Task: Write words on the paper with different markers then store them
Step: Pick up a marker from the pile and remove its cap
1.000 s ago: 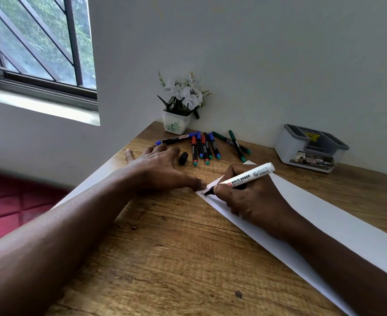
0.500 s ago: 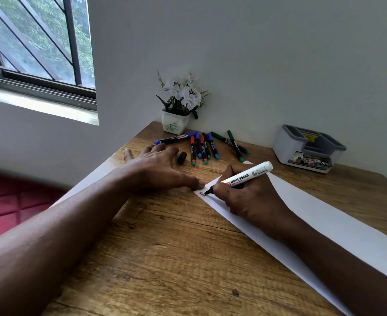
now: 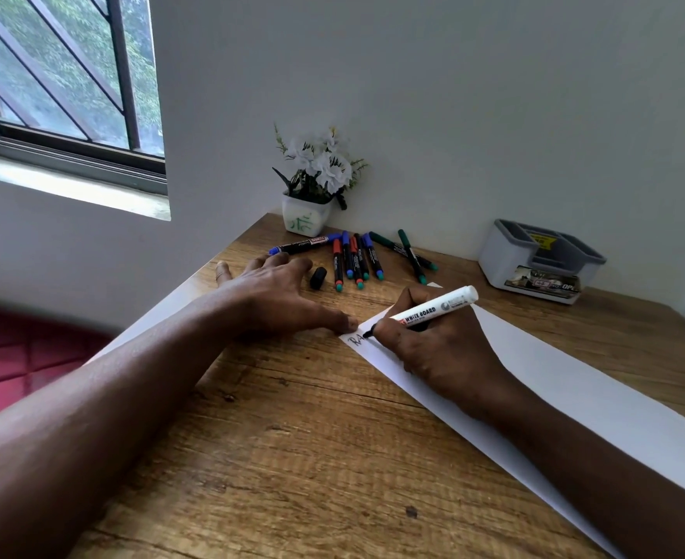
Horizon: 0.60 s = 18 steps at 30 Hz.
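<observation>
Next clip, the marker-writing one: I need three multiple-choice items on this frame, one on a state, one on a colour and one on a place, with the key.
1. What is the left hand doing?
A. Curled into a fist
B. Lying flat on the table, thumb tip at the paper's corner
C. Raised in the air

2. What colour is the barrel of the marker held in the right hand?
A. White
B. Red
C. Green

3. Where is the loose black cap?
A. On the paper
B. In the right hand
C. On the table, between the left hand and the row of markers

Key:
1 B: the hand is spread palm down on the wood.
2 A: the barrel is white with dark print.
3 C: the cap lies on bare wood beside the left hand.
</observation>
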### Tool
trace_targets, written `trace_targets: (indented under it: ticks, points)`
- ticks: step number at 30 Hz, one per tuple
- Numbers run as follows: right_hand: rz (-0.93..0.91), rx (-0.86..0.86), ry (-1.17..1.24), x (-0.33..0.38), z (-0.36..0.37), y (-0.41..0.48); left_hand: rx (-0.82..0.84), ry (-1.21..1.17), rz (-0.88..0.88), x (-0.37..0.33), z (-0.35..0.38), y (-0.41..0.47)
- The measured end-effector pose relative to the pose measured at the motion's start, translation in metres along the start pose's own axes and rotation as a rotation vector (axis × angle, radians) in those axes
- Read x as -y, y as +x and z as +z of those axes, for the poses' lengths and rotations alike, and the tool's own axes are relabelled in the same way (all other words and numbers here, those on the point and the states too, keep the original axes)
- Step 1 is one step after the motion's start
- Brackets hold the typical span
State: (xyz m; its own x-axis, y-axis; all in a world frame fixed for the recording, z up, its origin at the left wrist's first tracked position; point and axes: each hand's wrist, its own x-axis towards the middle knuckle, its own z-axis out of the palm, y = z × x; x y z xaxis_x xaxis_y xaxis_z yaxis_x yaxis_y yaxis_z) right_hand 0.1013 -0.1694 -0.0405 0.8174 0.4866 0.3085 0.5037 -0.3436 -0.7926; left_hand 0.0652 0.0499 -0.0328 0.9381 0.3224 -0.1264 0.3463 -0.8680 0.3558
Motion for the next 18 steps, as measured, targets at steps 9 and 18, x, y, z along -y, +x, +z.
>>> trace_targets:
  ticks: [9,18]
  points:
    - [0.037,0.001,0.018,-0.0003,-0.0025,0.0012,-0.004,0.009,0.003,-0.0010,0.0007,0.0001]
    - [0.056,-0.018,-0.004,-0.0027,-0.0007,0.0013,-0.008,0.004,0.011,-0.0013,0.0003,-0.0020]
